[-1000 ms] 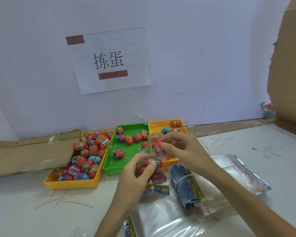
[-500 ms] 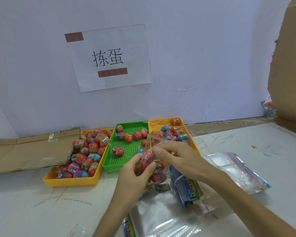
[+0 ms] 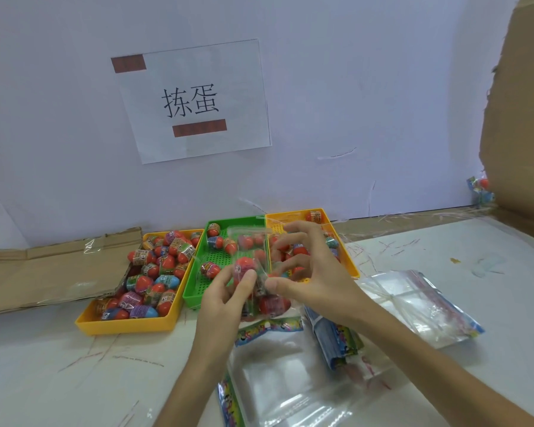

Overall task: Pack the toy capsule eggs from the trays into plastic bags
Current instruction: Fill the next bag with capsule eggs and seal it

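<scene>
Pinching crinkly clear bag (image 3: 258, 280), glossy oval egg (image 3: 245, 265)

A white paper sheet (image 3: 191, 101) taped to the wall (image 3: 367, 87) is showing the black characters 拣蛋 (print on the capsule eggs (image 3: 166, 262) is blurring beyond reading).

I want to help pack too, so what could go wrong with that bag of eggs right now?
The bag is thin and see-through, pinched between the left hand and right hand above the table. An egg inside could slip out and roll away if the top is open; I cannot tell if it is. The hands are also close to the green tray, so a bump might knock it.
</scene>
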The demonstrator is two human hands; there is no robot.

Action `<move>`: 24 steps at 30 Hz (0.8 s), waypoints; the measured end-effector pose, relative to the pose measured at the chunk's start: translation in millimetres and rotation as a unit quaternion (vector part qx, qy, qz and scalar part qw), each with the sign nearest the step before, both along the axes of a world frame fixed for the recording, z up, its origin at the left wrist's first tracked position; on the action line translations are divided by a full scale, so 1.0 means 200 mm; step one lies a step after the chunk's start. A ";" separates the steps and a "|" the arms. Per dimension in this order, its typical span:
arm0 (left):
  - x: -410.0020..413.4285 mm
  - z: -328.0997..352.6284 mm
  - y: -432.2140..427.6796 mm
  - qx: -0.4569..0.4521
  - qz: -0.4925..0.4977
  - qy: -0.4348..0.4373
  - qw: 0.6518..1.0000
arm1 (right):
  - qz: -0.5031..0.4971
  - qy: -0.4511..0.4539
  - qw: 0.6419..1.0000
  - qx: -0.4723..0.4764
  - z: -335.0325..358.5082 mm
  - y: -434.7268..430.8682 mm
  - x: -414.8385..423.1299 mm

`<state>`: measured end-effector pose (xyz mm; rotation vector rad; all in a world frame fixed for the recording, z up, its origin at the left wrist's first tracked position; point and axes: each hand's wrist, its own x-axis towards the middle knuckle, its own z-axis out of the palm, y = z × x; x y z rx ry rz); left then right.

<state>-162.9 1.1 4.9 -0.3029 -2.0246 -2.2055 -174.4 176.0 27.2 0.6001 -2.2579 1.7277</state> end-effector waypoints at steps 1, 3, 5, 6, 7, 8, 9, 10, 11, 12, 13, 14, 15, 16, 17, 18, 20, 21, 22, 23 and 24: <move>-0.01 -0.01 -0.01 0.008 0.002 -0.003 1.000 | 0.002 -0.018 1.000 -0.005 0.00 0.00 0.00; -0.01 -0.01 -0.01 0.002 0.013 0.007 1.000 | 0.000 -0.047 0.999 -0.002 0.00 0.01 -0.01; -0.01 -0.01 -0.01 -0.012 0.021 0.024 0.999 | -0.008 -0.051 0.998 0.022 0.00 0.02 -0.01; -0.01 -0.02 -0.01 -0.013 0.024 0.025 0.999 | -0.012 -0.049 0.998 0.033 0.00 0.02 -0.01; -0.01 -0.02 0.00 -0.015 0.026 0.025 0.999 | -0.017 -0.045 0.998 0.043 -0.01 0.01 -0.01; -0.01 -0.02 0.00 -0.017 0.028 0.022 0.999 | -0.024 -0.039 0.998 0.052 -0.01 0.01 -0.01; -0.01 -0.03 -0.01 -0.017 0.030 0.015 0.999 | -0.030 -0.030 0.997 0.058 -0.02 0.00 0.00; -0.01 -0.03 -0.02 -0.012 0.030 0.006 0.999 | -0.034 -0.020 0.998 0.059 -0.02 -0.01 0.00; -0.01 -0.02 -0.03 -0.006 0.027 -0.002 1.000 | -0.038 -0.008 0.998 0.053 -0.03 -0.02 0.00; -0.02 -0.02 -0.03 -0.003 0.020 -0.008 1.000 | -0.043 0.003 0.998 0.045 -0.04 -0.03 0.00; -0.02 -0.02 -0.04 -0.003 0.010 -0.015 1.000 | -0.048 0.015 0.998 0.036 -0.04 -0.03 0.01; -0.02 -0.02 -0.04 -0.002 -0.001 -0.021 1.000 | -0.053 0.024 0.998 0.028 -0.04 -0.04 0.01; -0.02 -0.02 -0.04 -0.001 -0.008 -0.028 1.000 | -0.056 0.030 0.998 0.020 -0.05 -0.04 0.01; -0.02 -0.03 -0.04 0.000 -0.013 -0.032 0.999 | -0.059 0.031 0.998 0.015 -0.04 -0.04 0.01; -0.02 -0.03 -0.04 0.000 -0.015 -0.034 0.999 | -0.060 0.029 0.998 0.012 -0.04 -0.04 0.01; -0.02 -0.03 -0.04 -0.003 -0.014 -0.031 0.999 | -0.061 0.025 0.998 0.009 -0.04 -0.04 0.01; -0.02 -0.02 -0.04 -0.006 -0.006 -0.020 1.000 | -0.058 0.016 0.998 0.005 -0.03 -0.04 0.01; -0.02 -0.02 -0.04 -0.004 0.001 -0.017 1.000 | -0.046 0.002 0.999 0.003 -0.03 -0.03 0.00; -0.01 -0.01 -0.04 -0.003 0.008 -0.011 1.000 | -0.025 -0.021 0.999 0.000 -0.03 -0.03 0.00; -0.01 -0.01 -0.04 -0.004 0.014 -0.002 1.000 | -0.001 -0.044 0.999 -0.002 -0.03 -0.03 0.01; 0.00 0.00 -0.04 -0.008 0.019 0.010 1.000 | 0.015 -0.058 0.998 0.002 -0.03 -0.04 0.01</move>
